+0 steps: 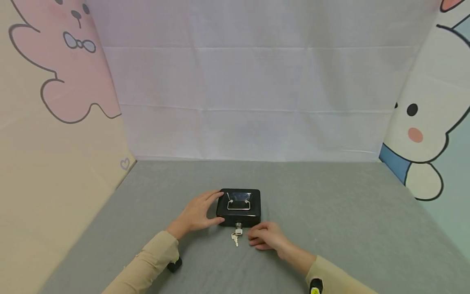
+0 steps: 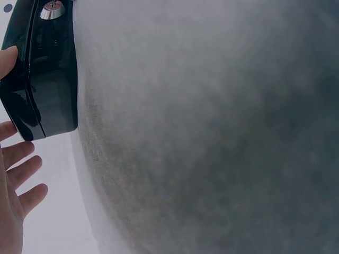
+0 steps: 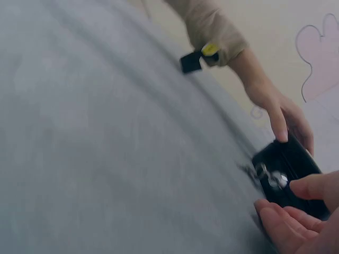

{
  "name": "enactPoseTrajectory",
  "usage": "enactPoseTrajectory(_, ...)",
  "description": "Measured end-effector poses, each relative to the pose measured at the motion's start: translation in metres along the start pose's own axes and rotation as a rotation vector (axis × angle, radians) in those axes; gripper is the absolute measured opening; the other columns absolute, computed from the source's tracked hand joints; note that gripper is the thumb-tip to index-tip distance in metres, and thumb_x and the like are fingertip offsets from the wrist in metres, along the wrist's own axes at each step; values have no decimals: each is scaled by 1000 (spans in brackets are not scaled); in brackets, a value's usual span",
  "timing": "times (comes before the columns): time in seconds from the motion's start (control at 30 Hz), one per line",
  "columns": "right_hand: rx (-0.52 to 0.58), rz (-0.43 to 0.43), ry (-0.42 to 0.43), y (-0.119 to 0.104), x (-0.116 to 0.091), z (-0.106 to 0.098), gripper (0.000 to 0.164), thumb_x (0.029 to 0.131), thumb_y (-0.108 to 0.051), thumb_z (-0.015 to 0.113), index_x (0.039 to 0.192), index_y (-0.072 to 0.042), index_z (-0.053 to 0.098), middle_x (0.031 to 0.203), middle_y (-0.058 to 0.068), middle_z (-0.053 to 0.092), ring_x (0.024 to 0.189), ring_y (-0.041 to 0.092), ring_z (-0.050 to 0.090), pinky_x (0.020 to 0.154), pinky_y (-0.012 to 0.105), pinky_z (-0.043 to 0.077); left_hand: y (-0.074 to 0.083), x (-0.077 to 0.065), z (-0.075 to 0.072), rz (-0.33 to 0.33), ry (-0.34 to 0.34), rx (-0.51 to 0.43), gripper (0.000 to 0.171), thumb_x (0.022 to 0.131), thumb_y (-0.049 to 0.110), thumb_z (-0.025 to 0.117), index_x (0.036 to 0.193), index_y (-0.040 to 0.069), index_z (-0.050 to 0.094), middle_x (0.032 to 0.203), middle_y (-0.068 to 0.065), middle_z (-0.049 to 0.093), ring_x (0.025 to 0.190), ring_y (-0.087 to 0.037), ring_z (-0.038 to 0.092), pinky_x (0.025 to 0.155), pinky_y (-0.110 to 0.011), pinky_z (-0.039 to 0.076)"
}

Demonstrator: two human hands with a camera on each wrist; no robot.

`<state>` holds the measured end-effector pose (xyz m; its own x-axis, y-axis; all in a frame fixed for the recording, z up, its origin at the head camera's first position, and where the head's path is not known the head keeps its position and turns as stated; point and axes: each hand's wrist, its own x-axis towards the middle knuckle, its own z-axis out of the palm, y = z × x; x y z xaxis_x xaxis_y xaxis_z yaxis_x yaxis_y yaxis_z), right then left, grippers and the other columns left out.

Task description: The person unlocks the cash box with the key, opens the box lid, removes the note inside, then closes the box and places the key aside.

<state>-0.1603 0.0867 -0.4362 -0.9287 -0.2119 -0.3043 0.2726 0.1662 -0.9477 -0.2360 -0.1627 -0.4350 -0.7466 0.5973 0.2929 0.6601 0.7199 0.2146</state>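
A black cash box (image 1: 239, 218) with a thin metal carry handle (image 1: 238, 208) on its lid lies on the grey surface. Its front carries a round silver lock (image 2: 52, 9) with a key in it, and a second key (image 1: 235, 239) hangs from the ring. My left hand (image 1: 198, 212) holds the box's left end, thumb at the front corner and fingers toward the back. The other fingers are spread beside it in the left wrist view. Beside the front right corner, my right hand (image 1: 267, 236) is near the keys, its thumb and loosely bent fingers apart with nothing between them.
Grey cloth (image 1: 330, 212) covers the tabletop. A white curtain (image 1: 257, 81) hangs along the back edge, with cartoon-printed panels at the left (image 1: 66, 163) and right (image 1: 437, 102). Each sleeve has a small black device at the wrist.
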Motion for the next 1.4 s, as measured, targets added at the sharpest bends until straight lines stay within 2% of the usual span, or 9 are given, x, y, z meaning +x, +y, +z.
enactPoseTrajectory(0.17,-169,-112,118,-3,2,-19,24,76,-11,68,88,7,61,74,12,66,63,19,64,54,31,54,0,1,0,1,-2,5,75,76,51,62,136,10,42,136,-9,44,122,-27,43,97,-44,39)
enactPoseTrajectory(0.33,-243,-237,185,-3,8,-35,31,75,-9,71,95,11,60,79,14,66,66,21,63,55,28,52,-1,-1,0,11,-6,5,75,76,50,62,136,9,42,137,-10,43,122,-28,44,96,-45,39)
enactPoseTrajectory(0.47,-228,-360,166,1,15,-41,43,77,-5,70,111,15,55,101,25,63,88,30,64,72,29,54,-2,-2,0,16,-4,15,75,76,50,62,136,9,42,137,-9,43,122,-28,44,96,-45,40)
enactPoseTrajectory(0.57,-215,-430,119,5,20,-42,51,78,-6,70,120,15,50,116,27,56,105,35,57,83,34,50,-3,-2,1,20,-1,21,75,76,50,62,136,9,42,137,-9,43,121,-27,44,96,-45,40)
enactPoseTrajectory(0.7,-229,-515,72,9,27,-40,56,78,-7,70,125,12,47,123,27,50,113,37,50,89,37,46,-3,-2,-1,25,4,21,76,76,50,63,136,9,41,137,-9,44,121,-27,45,95,-45,40)
enactPoseTrajectory(0.9,-257,-561,74,14,31,-41,59,78,-8,71,128,7,46,129,22,47,119,33,46,94,37,42,-3,-4,-2,6,1,18,77,76,50,62,136,6,41,136,-10,44,121,-28,45,97,-45,39)
enactPoseTrajectory(1.13,-314,-604,85,0,16,-34,56,79,1,67,128,11,43,133,25,40,121,36,41,94,42,41,-2,-8,-1,-41,-8,1,77,77,50,61,136,5,41,134,-11,46,120,-29,45,96,-46,39)
enactPoseTrajectory(1.23,-296,-625,92,12,26,-36,58,79,-3,68,130,7,44,135,23,40,123,33,40,94,39,42,-2,-8,-1,-54,-13,-8,77,77,50,61,136,5,40,134,-11,47,120,-29,46,96,-45,39)
enactPoseTrajectory(1.4,-279,-662,111,16,27,-35,57,77,-2,70,127,9,46,132,24,42,122,34,41,92,38,43,0,-7,-2,-50,-14,-20,77,76,49,63,136,4,41,132,-12,48,118,-29,47,96,-45,39)
